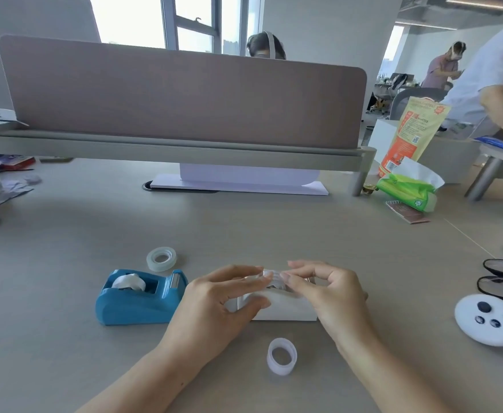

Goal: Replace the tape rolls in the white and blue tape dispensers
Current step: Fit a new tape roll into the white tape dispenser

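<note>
Centre frame: left hand and right hand pinch a tape roll above the white dispenser; blue dispenser at left.

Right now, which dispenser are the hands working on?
The white dispenser: both the left hand and right hand are on it, fingers at its roll. The blue dispenser sits untouched to its left.

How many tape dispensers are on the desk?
2. A blue dispenser sits left of the hands; a white dispenser is under both hands, mostly covered. None other visible.
</note>
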A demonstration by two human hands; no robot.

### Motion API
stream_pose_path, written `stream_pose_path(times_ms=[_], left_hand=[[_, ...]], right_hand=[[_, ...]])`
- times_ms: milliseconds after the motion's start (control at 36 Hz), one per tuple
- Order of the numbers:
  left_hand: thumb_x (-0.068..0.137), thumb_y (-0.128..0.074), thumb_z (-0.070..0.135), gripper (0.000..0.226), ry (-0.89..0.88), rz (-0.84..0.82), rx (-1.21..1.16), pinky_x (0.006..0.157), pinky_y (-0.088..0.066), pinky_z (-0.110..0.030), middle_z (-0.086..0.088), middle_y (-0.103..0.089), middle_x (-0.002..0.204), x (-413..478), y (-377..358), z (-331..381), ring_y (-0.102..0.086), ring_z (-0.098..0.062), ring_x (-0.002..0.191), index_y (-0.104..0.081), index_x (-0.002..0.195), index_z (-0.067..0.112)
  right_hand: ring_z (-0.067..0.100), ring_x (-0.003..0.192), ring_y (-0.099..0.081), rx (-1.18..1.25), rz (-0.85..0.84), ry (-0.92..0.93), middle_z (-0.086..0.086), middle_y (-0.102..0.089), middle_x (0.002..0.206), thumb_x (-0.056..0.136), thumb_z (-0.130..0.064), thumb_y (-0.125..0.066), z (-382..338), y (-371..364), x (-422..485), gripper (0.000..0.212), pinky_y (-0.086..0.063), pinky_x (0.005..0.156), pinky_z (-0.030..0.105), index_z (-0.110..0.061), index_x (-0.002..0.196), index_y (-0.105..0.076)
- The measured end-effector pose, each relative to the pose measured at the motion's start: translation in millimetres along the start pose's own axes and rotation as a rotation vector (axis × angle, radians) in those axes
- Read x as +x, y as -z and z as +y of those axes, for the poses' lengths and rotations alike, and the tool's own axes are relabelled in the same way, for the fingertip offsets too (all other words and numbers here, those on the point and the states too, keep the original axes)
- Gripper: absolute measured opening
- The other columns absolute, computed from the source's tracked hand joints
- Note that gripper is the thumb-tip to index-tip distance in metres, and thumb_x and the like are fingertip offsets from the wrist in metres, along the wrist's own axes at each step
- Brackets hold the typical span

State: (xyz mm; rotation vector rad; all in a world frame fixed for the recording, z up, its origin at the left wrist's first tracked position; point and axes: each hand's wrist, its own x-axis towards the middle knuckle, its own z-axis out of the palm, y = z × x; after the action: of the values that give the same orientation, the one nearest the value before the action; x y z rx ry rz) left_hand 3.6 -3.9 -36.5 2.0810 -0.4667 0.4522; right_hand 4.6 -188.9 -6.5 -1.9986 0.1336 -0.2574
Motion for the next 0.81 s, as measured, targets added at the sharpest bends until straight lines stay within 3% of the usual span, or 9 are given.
stream_pose_path(times_ms=[139,306,417,500,611,806], left_hand=[[0.078,-0.082,0.028,0.033,0.017,0.009,-0.031,0.076,-0.058,-0.03,0.024,-0.072,0.112,-0.9,-0.9,-1.3,-0.069,0.003,0.102,-0.076,0.107,0.041],[0.076,-0.083,0.028,0.033,0.019,0.015,-0.041,0.08,-0.058,-0.027,0.024,-0.073,0.111,0.0,-1.8,-2.5,-0.069,0.005,0.101,-0.076,0.106,0.04],[0.076,-0.082,0.029,0.033,0.011,0.02,-0.039,0.081,-0.058,-0.025,0.024,-0.073,0.111,0.4,-1.4,-1.3,-0.069,0.006,0.102,-0.077,0.107,0.038],[0.075,-0.083,0.03,0.032,0.012,0.019,-0.032,0.082,-0.058,-0.025,0.025,-0.073,0.11,0.7,-1.1,-1.3,-0.069,0.006,0.101,-0.077,0.106,0.036],[0.075,-0.084,0.029,0.033,0.02,0.014,-0.032,0.086,-0.057,-0.023,0.026,-0.073,0.11,0.6,-0.9,-1.8,-0.069,0.007,0.102,-0.077,0.106,0.037],[0.076,-0.084,0.027,0.032,0.019,0.009,-0.036,0.085,-0.057,-0.02,0.024,-0.073,0.112,-0.4,-0.9,-1.9,-0.069,0.007,0.102,-0.077,0.107,0.035]], right_hand=[[-0.013,0.113,-0.053,-0.072,0.056,0.124,-0.052,-0.06,0.096,0.074,-0.038,-0.078,-2.9,-0.7,-5.8,0.013,-0.033,0.111,0.045,-0.05,0.07,-0.073],[-0.006,0.122,-0.051,-0.004,0.024,0.084,-0.043,-0.068,0.095,0.08,-0.03,-0.075,1.0,1.2,-3.8,0.017,-0.027,0.115,0.045,-0.041,0.067,-0.076],[-0.003,0.129,-0.049,-0.029,0.021,0.07,-0.03,-0.062,0.127,0.08,-0.028,-0.076,-1.3,1.1,-5.8,0.018,-0.02,0.119,0.045,-0.044,0.072,-0.077],[-0.004,0.129,-0.048,-0.053,0.025,0.066,-0.027,-0.057,0.136,0.078,-0.028,-0.077,-1.7,0.3,-6.4,0.016,-0.019,0.12,0.046,-0.042,0.072,-0.076],[-0.003,0.132,-0.046,-0.072,0.02,0.086,-0.032,-0.051,0.132,0.076,-0.027,-0.079,0.8,-1.0,-7.2,0.014,-0.018,0.12,0.048,-0.039,0.07,-0.075],[0.006,0.138,-0.045,-0.08,0.025,0.088,-0.024,-0.055,0.139,0.076,-0.026,-0.078,2.8,-2.5,-6.6,0.01,-0.02,0.12,0.053,-0.034,0.072,-0.074]])
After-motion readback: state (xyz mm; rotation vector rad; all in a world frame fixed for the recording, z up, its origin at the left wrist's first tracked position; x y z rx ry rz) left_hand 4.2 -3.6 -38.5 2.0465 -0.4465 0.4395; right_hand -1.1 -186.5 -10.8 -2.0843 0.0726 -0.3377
